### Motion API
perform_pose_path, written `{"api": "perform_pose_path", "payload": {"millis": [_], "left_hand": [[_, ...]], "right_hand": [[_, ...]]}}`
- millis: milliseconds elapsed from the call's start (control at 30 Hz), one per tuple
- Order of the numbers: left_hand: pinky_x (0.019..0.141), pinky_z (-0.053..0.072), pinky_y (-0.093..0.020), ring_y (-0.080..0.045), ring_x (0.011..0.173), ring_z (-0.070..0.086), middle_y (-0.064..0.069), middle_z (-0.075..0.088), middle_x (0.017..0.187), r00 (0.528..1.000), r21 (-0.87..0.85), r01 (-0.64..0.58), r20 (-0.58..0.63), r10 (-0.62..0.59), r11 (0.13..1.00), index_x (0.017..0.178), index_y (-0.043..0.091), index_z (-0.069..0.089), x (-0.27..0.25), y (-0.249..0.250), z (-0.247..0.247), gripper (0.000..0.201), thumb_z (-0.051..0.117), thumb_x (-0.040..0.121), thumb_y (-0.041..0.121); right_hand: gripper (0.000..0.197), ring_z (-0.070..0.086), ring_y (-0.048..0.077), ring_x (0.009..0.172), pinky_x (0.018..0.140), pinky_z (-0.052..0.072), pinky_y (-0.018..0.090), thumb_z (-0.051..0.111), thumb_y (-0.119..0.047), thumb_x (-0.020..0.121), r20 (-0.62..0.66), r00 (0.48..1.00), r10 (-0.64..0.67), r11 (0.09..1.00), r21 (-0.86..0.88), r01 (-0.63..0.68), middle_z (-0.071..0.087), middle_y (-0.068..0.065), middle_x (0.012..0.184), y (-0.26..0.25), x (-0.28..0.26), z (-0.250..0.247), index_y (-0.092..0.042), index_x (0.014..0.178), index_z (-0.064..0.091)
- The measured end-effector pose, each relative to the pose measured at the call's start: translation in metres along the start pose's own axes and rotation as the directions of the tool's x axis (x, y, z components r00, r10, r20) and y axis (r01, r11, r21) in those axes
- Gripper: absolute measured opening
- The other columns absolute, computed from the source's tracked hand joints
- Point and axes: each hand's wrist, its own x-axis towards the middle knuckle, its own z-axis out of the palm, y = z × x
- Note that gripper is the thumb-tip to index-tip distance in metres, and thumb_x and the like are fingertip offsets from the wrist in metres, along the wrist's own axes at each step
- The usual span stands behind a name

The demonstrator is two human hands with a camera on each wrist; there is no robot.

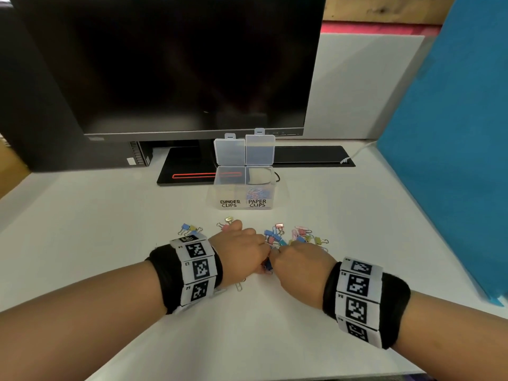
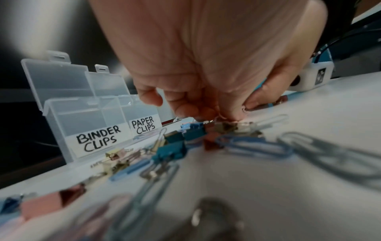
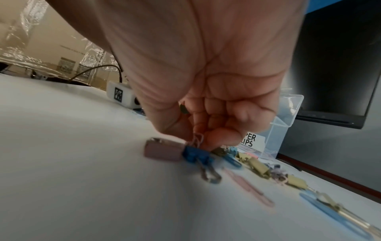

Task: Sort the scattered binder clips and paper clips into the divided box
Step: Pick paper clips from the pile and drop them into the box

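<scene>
- Pinching a blue binder clip (image 3: 194, 154) by its wire handle: right hand (image 1: 299, 264).
- Left hand (image 1: 242, 250): fingers curled at the clip pile (image 1: 297, 236); grasp unclear.
- Divided box (image 1: 243, 188), lids raised.

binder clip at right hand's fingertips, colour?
Blue binder clip with silver wire handles; clearest in the right wrist view.

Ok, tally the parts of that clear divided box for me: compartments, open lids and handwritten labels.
Compartments: 2
Open lids: 2
Handwritten labels: 2
Total: 6
</scene>
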Motion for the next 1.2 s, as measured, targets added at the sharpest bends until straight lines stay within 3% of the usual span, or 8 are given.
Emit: {"api": "perform_pose_path", "payload": {"millis": [233, 433, 667, 733, 833, 900, 1067, 1200], "left_hand": [[0.064, 0.044, -0.020, -0.005, 0.064, 0.050, 0.004, 0.061, 0.086, 0.983, -0.625, 0.156, 0.022, -0.182, 0.765, 0.085, 0.020, 0.052, -0.016, -0.025, -0.019, 0.012, 0.049, 0.096, 0.022], [0.056, 0.053, -0.020, -0.011, 0.059, 0.058, -0.007, 0.062, 0.071, 0.930, -0.985, 0.171, 0.171, -0.325, -0.030, 0.104, 0.006, 0.066, -0.055, -0.059, -0.018, 0.016, 0.056, 0.092, 0.004], [0.044, 0.044, -0.022, -0.016, 0.053, 0.047, -0.009, 0.054, 0.067, 0.855, -0.686, 0.283, 0.497, -0.148, -0.670, 0.081, 0.000, 0.061, -0.076, -0.059, -0.003, 0.026, 0.044, 0.093, 0.016], [0.039, 0.031, -0.020, -0.012, 0.046, 0.034, -0.003, 0.043, 0.058, 0.828, -0.743, 0.384, 0.539, -0.151, -0.548, 0.072, 0.009, 0.055, -0.076, -0.052, -0.003, 0.026, 0.052, 0.092, 0.024], [0.042, 0.030, -0.019, -0.009, 0.047, 0.036, 0.003, 0.044, 0.062, 0.836, -0.814, 0.520, 0.423, -0.348, 0.258, 0.075, 0.014, 0.057, -0.078, -0.033, -0.010, 0.024, 0.067, 0.085, 0.034], [0.058, 0.038, -0.019, -0.006, 0.067, 0.048, 0.013, 0.047, 0.074, 0.872, -0.594, 0.484, 0.259, -0.416, 0.643, 0.093, 0.017, 0.064, -0.077, -0.021, -0.012, 0.028, 0.071, 0.079, 0.040], [0.076, 0.045, -0.025, -0.015, 0.088, 0.053, 0.007, 0.053, 0.096, 0.876, -0.475, 0.475, 0.173, -0.450, 0.741, 0.100, 0.019, 0.064, -0.069, -0.011, 0.000, 0.039, 0.076, 0.071, 0.043], [0.080, 0.048, -0.027, -0.018, 0.092, 0.058, 0.000, 0.062, 0.102, 0.883, -0.496, 0.457, 0.155, -0.443, 0.738, 0.099, 0.014, 0.068, -0.064, -0.011, 0.002, 0.032, 0.075, 0.075, 0.035]], "right_hand": [[0.018, 0.054, 0.024, 0.079, 0.063, 0.041, 0.027, 0.047, -0.016, 0.093, 0.007, 0.983, 0.181, 0.832, 0.532, -0.157, 0.062, 0.012, 0.090, 0.042, 0.001, -0.010, -0.003, 0.090, 0.059], [0.017, 0.052, 0.013, 0.058, 0.048, 0.040, 0.020, 0.049, -0.001, 0.093, 0.182, 0.963, 0.196, -0.184, 0.972, -0.146, 0.061, 0.005, 0.070, 0.077, -0.016, -0.001, -0.002, 0.100, 0.065], [0.028, 0.045, 0.017, 0.054, 0.044, 0.038, 0.023, 0.031, 0.002, 0.088, 0.269, 0.961, 0.056, -0.603, 0.777, -0.182, 0.049, 0.010, 0.069, 0.058, -0.012, -0.001, -0.002, 0.083, 0.057], [0.021, 0.032, 0.014, 0.050, 0.043, 0.028, 0.022, 0.040, -0.006, 0.090, 0.302, 0.949, 0.090, -0.427, 0.872, -0.237, 0.039, 0.005, 0.063, 0.045, -0.007, -0.007, -0.009, 0.072, 0.048], [0.019, 0.039, 0.017, 0.056, 0.047, 0.027, 0.024, 0.044, -0.009, 0.091, 0.179, 0.962, 0.207, 0.509, 0.820, -0.262, 0.044, 0.010, 0.070, 0.018, 0.001, -0.017, -0.005, 0.073, 0.049], [0.018, 0.050, 0.021, 0.074, 0.053, 0.033, 0.023, 0.044, -0.012, 0.091, 0.069, 0.985, 0.158, 0.842, 0.511, -0.171, 0.057, 0.013, 0.086, 0.002, 0.005, -0.021, -0.001, 0.086, 0.058], [0.031, 0.045, 0.015, 0.061, 0.047, 0.028, 0.022, 0.053, -0.030, 0.091, 0.074, 0.986, 0.151, 0.919, 0.356, -0.168, 0.042, -0.001, 0.066, -0.018, 0.016, -0.023, -0.012, 0.068, 0.043], [0.025, 0.053, 0.020, 0.077, 0.064, 0.040, 0.026, 0.053, -0.030, 0.092, 0.028, 0.983, 0.181, 0.941, 0.287, -0.181, 0.053, 0.004, 0.085, -0.031, 0.027, -0.026, -0.008, 0.101, 0.059]]}}
